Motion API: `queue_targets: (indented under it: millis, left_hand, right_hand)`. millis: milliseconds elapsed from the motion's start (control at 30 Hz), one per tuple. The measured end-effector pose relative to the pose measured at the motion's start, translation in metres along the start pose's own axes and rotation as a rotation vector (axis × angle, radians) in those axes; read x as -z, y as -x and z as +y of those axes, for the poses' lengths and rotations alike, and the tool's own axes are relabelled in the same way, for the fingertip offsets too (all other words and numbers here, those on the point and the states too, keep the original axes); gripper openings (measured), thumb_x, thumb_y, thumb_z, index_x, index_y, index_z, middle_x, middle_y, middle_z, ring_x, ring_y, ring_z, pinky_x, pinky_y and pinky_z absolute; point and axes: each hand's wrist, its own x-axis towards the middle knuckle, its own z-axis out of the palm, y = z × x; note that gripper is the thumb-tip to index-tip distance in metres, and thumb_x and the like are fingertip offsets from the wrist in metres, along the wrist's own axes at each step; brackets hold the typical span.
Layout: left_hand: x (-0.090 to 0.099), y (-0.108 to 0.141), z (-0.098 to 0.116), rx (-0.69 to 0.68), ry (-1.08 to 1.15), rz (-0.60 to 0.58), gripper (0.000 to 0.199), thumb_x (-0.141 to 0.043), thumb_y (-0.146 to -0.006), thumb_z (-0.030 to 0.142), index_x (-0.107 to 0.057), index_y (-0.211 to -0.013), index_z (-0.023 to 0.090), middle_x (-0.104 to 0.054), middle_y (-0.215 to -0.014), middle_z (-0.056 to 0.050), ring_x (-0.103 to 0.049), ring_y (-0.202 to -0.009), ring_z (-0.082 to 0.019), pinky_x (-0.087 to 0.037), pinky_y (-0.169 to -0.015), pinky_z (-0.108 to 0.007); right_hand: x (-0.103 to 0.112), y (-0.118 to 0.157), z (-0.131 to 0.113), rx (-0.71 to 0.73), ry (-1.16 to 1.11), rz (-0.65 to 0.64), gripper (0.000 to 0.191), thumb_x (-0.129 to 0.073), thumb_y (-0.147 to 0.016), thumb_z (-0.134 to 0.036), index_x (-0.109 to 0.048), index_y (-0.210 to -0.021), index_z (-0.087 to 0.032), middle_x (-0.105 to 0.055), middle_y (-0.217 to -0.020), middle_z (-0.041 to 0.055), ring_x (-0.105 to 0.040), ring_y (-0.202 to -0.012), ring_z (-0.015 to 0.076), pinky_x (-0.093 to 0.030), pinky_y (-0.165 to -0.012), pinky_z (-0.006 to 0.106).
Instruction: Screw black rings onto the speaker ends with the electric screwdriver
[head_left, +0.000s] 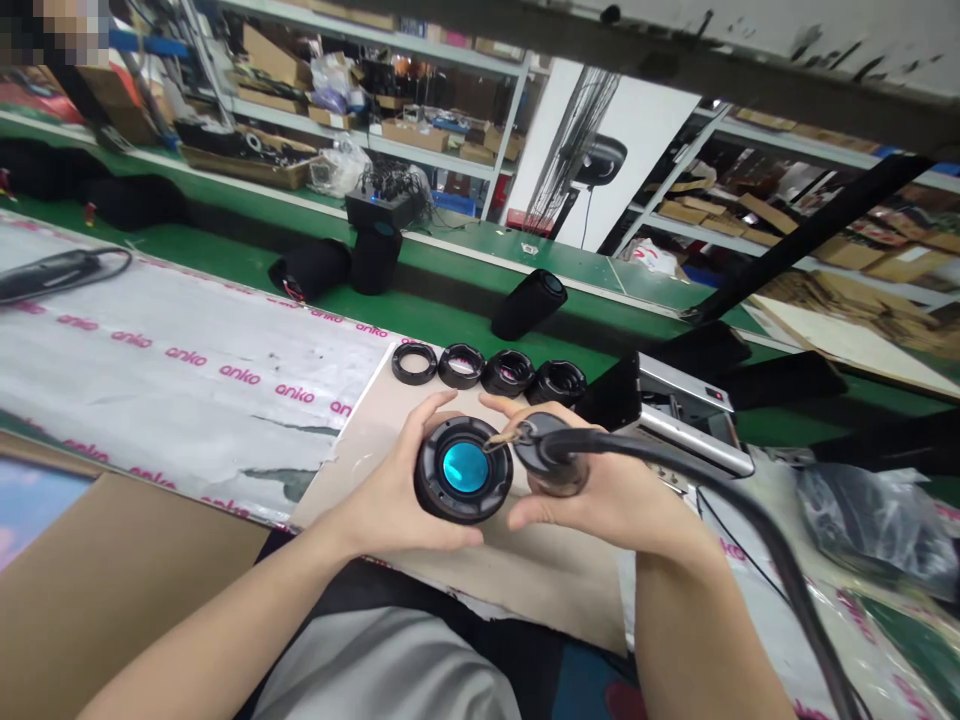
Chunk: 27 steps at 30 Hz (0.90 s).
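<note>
My left hand (405, 480) is wrapped round the side of a black cylindrical speaker (466, 468), whose upturned end shows a shiny blue disc inside a black ring. Close to its right side, my right hand (600, 490) grips a corded electric screwdriver (551, 455), seen from its cord end. A hanging loop sticks out from the tool toward the speaker's rim. The screwdriver's tip is hidden below. Beyond both hands, several black rings (462, 366) stand in a row on a tan cardboard sheet (360, 460).
A silver-and-black machine (694, 415) stands right of the rings. The screwdriver's thick cord (750, 510) crosses my right forearm. More black speakers (529, 303) lie on the green conveyor (450, 300). A black tool (52, 272) rests at left, a plastic bag (877, 530) at right.
</note>
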Motion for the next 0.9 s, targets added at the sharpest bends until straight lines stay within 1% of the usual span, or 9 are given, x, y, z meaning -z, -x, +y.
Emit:
queue_targets:
  millis: [67, 133, 200, 267, 400, 533, 667, 800, 900]
  left_hand:
    - [-0.002, 0.001, -0.003, 0.010, -0.008, 0.025, 0.131, -0.106, -0.060, 0.032, -0.027, -0.164, 0.035, -0.052, -0.160, -0.016, -0.055, -0.151, -0.041, -0.049, -0.124, -0.055]
    - [-0.005, 0.002, -0.003, 0.013, -0.002, 0.043, 0.130, -0.107, -0.060, 0.032, -0.029, -0.163, 0.035, -0.054, -0.159, -0.016, -0.057, -0.150, -0.041, -0.052, -0.122, -0.053]
    - [-0.009, 0.001, -0.002, 0.003, 0.024, 0.056, 0.128, -0.107, -0.060, 0.032, -0.030, -0.162, 0.034, -0.058, -0.155, -0.015, -0.063, -0.144, -0.039, -0.056, -0.118, -0.049]
    - [-0.012, 0.001, -0.001, -0.018, 0.032, 0.050, 0.126, -0.106, -0.061, 0.031, -0.031, -0.162, 0.033, -0.062, -0.152, -0.014, -0.067, -0.138, -0.036, -0.058, -0.116, -0.045]
    - [-0.014, 0.002, -0.002, -0.043, 0.022, 0.022, 0.123, -0.104, -0.065, 0.027, -0.031, -0.163, 0.034, -0.061, -0.154, -0.012, -0.066, -0.140, -0.034, -0.054, -0.119, -0.044]
    - [-0.014, 0.001, 0.000, -0.023, 0.072, -0.002, 0.122, -0.104, -0.064, 0.025, -0.032, -0.162, 0.033, -0.060, -0.155, -0.012, -0.066, -0.139, -0.034, -0.055, -0.117, -0.044]
    - [-0.014, -0.001, 0.001, -0.006, 0.093, -0.010, 0.118, -0.104, -0.063, 0.024, -0.036, -0.160, 0.033, -0.061, -0.154, -0.011, -0.066, -0.138, -0.035, -0.056, -0.115, -0.045]
    - [-0.014, 0.000, 0.001, 0.017, 0.079, 0.002, 0.117, -0.104, -0.062, 0.025, -0.038, -0.158, 0.031, -0.061, -0.154, -0.013, -0.064, -0.141, -0.037, -0.054, -0.118, -0.048]
    - [-0.014, 0.001, 0.002, 0.027, 0.129, -0.017, 0.117, -0.102, -0.064, 0.022, -0.037, -0.160, 0.033, -0.061, -0.154, -0.013, -0.068, -0.136, -0.037, -0.058, -0.113, -0.048]
  right_hand:
    - [-0.007, 0.007, 0.000, -0.006, -0.053, 0.105, 0.064, -0.102, -0.073, -0.049, -0.071, -0.126, -0.033, -0.070, -0.142, -0.0003, -0.066, -0.137, 0.0288, -0.055, -0.119, 0.043]
    - [-0.022, 0.014, -0.002, -0.068, -0.087, 0.248, 0.075, -0.103, -0.070, -0.050, -0.068, -0.134, -0.034, -0.072, -0.135, 0.0015, -0.070, -0.129, 0.0302, -0.059, -0.113, 0.045]
    - [-0.039, 0.020, -0.004, -0.098, -0.080, 0.365, 0.083, -0.105, -0.065, -0.050, -0.066, -0.137, -0.035, -0.071, -0.135, 0.0022, -0.072, -0.123, 0.0302, -0.063, -0.107, 0.044]
    - [-0.051, 0.024, -0.006, -0.085, -0.042, 0.407, 0.078, -0.106, -0.064, -0.046, -0.068, -0.131, -0.035, -0.071, -0.134, 0.0009, -0.073, -0.122, 0.0282, -0.063, -0.107, 0.040]
    - [-0.052, 0.025, -0.008, -0.083, 0.031, 0.370, 0.067, -0.102, -0.073, -0.041, -0.068, -0.131, -0.035, -0.074, -0.126, -0.0017, -0.076, -0.114, 0.0212, -0.066, -0.098, 0.028]
    - [-0.044, 0.024, -0.008, -0.024, 0.032, 0.329, 0.065, -0.100, -0.076, -0.038, -0.068, -0.133, -0.037, -0.070, -0.140, -0.0037, -0.073, -0.123, 0.0188, -0.064, -0.099, 0.022]
    - [-0.043, 0.026, -0.009, -0.123, -0.019, 0.296, 0.067, -0.099, -0.077, -0.038, -0.068, -0.137, -0.034, -0.070, -0.140, 0.0009, -0.073, -0.123, 0.0233, -0.066, -0.100, 0.029]
    - [-0.043, 0.028, -0.016, -0.274, 0.008, 0.300, 0.071, -0.099, -0.075, -0.040, -0.067, -0.138, -0.038, -0.072, -0.138, -0.0015, -0.074, -0.121, 0.0249, -0.066, -0.100, 0.035]
    - [-0.041, 0.025, -0.024, -0.252, 0.101, 0.275, 0.063, -0.097, -0.075, -0.035, -0.070, -0.132, -0.037, -0.073, -0.137, -0.0023, -0.075, -0.120, 0.0251, -0.066, -0.101, 0.037]
